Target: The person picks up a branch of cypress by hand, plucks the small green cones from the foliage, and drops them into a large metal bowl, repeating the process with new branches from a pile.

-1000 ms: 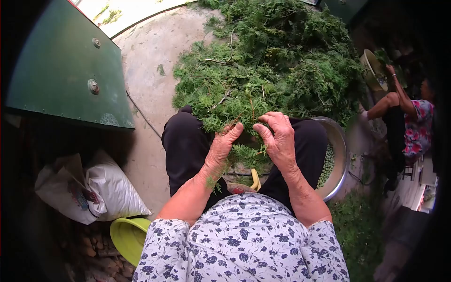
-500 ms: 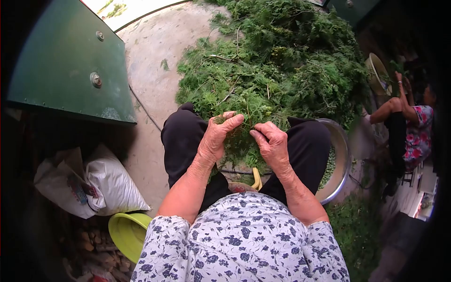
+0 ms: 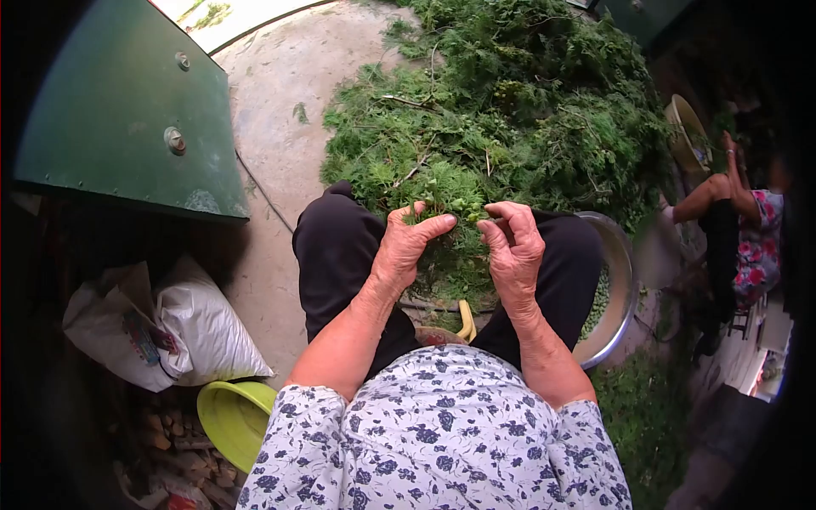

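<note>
My left hand [image 3: 404,246] is closed around an evergreen sprig [image 3: 438,200] of flat, scaly leaves, thumb pressed against its stems. Small green seed cones [image 3: 463,205] show among the tips. Beside them is my right hand [image 3: 516,251], its fingers curled and the thumb near the index fingertip; whatever lies in this pinch is too small to make out. Both hands are above my lap, between my knees. Just beyond them spreads a large heap of cut evergreen branches [image 3: 510,110]. By my right knee stands a metal basin [image 3: 627,297] with many small green cones in it.
A green metal cabinet [image 3: 119,110] stands at left, with white sacks [image 3: 204,327] and a yellow-green tub [image 3: 223,416] below it. A yellow curved handle [image 3: 466,321] rises between my legs. At right another person [image 3: 752,229] sits near a pale basin [image 3: 680,127].
My right hand has moved slightly up and right, its fingers lifting from their tight pinch. The left hand has shifted a little right with the sprig, and green cones now show between the hands.
</note>
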### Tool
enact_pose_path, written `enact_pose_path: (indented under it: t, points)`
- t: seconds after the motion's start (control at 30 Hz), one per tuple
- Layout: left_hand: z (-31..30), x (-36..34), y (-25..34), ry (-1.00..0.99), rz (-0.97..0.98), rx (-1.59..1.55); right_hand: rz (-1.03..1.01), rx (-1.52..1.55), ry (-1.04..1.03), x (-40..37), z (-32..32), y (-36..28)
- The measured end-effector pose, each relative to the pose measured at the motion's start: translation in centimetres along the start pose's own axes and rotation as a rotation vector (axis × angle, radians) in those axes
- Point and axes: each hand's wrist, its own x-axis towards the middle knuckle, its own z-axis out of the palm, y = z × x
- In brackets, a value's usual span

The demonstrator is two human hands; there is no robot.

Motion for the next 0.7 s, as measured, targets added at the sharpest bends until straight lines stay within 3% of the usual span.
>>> enact_pose_path:
  t: [0.27,0.37,0.43,0.53,0.6,0.67,0.7]
  points:
    - [-0.2,-0.3,-0.8,-0.046,0.030,0.195,0.011,-0.138,-0.176,0.9,0.6,0.0]
    - [0.0,-0.6,-0.6,-0.075,0.034,0.240,0.087,-0.046,-0.243,1.0,0.5,1.2]
    - [0.2,-0.8,-0.4,-0.089,0.028,0.256,0.249,0.170,-0.235,1.1,0.6,1.2]
    - [-0.1,-0.8,-0.5,-0.097,0.038,0.366,0.384,0.220,-0.271,1.3,0.4,0.7]
    - [0.0,-0.9,-0.6,-0.091,0.053,0.459,0.332,0.206,-0.288,1.3,0.4,0.9]
    - [0.6,-1.0,-0.7,-0.077,0.144,0.348,0.279,0.193,-0.302,1.6,0.4,1.1]
    - [0.4,-1.0,-0.9,-0.078,0.143,0.349,0.116,0.085,-0.315,1.7,0.4,1.3]
